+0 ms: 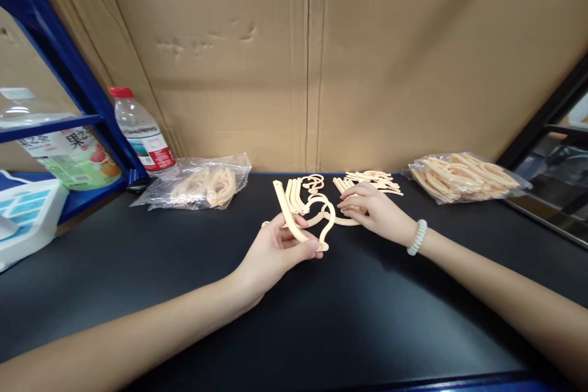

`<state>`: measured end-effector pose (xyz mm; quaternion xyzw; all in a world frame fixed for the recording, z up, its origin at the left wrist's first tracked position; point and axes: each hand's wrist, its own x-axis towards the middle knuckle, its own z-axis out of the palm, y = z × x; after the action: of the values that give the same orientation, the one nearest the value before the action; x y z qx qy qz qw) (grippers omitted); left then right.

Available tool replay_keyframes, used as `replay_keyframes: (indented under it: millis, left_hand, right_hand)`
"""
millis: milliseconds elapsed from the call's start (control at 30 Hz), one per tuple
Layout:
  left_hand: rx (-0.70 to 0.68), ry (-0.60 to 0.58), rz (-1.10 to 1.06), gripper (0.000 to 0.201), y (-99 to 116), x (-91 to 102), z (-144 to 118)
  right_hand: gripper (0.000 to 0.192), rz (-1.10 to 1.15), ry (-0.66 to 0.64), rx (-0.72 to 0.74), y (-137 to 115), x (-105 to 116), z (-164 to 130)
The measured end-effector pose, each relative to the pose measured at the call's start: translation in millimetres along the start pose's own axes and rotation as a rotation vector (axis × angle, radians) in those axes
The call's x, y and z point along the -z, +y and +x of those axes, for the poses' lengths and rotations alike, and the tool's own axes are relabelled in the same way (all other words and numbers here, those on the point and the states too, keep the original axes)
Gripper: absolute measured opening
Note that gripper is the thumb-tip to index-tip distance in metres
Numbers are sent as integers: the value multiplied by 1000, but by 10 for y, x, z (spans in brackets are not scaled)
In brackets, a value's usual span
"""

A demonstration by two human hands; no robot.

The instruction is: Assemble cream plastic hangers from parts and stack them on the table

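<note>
My left hand (285,245) pinches a partly assembled cream plastic clothes hanger (290,214), raised over the table. It shows a curved hook (331,220) and one straight arm slanting up to the left, meeting at the fingertips. Behind it a curved hanger piece (346,221) lies on the black surface. My right hand (376,211) reaches down beside the loose parts with its fingers bent and slightly apart; whether the fingertips touch a piece is hidden. Several hanger arms (294,196) lie side by side, with small hooks (313,182) near them and a looser pile of pieces (374,180) farther right.
Clear bags of cream pieces lie at the back left (206,187) and back right (463,177). A red-capped water bottle (144,135) and a larger drink bottle (68,147) stand left by a blue metal frame (59,43). A cardboard wall (229,73) closes off the back.
</note>
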<state>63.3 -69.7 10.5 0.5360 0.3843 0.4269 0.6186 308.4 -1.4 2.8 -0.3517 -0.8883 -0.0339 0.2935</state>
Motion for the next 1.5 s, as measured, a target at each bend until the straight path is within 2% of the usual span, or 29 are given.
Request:
replay_keyframes:
  millis: [100,233,333,467,533,633,700,833,933,1100,1300,1367,1500]
  left_hand:
    - [1,4,0,36,7,-4,-5]
    - [2,6,-4,37,12,-7,-14]
    - [-3,3,-6,36,9,-3,-18]
    - [-35,-13,1,33,-5,12,-18]
    - [-48,-19,-3,32,-17,21,-15]
    - [-44,-20,-18,32,-34,29,-8]
    - [-36,-13,-25,33,-41,31,-5]
    - [-45,-12,-33,32,-50,31,-1]
    - [-51,-10,-31,33,-57,33,0]
    - [-65,-20,-11,35,-55,38,-3]
    - [-23,4,19,30,-13,23,-8]
    - [-13,6,38,27,0,17,-15]
    - [-13,19,63,21,16,13,-26]
  right_hand:
    - [16,-28,-62,15,60,-54,33]
    - [15,39,-66,-40,77,-79,103]
    - [14,86,-24,-79,78,-70,135]
    - [17,164,118,-195,40,6,122]
    - [19,332,214,-314,-25,70,98]
    - [21,808,355,-483,-202,166,51]
    - [23,1046,384,-526,-354,206,17]
    - [21,1262,344,-610,-619,186,-34]
    - [20,1348,337,-695,-721,116,-53]
    - [19,1392,396,-815,-748,50,-71]
    - [19,1400,406,-810,-769,52,-101]
    - [27,1437,371,-831,-781,45,-102]
    - [40,1558,207,-848,-790,2,-102]
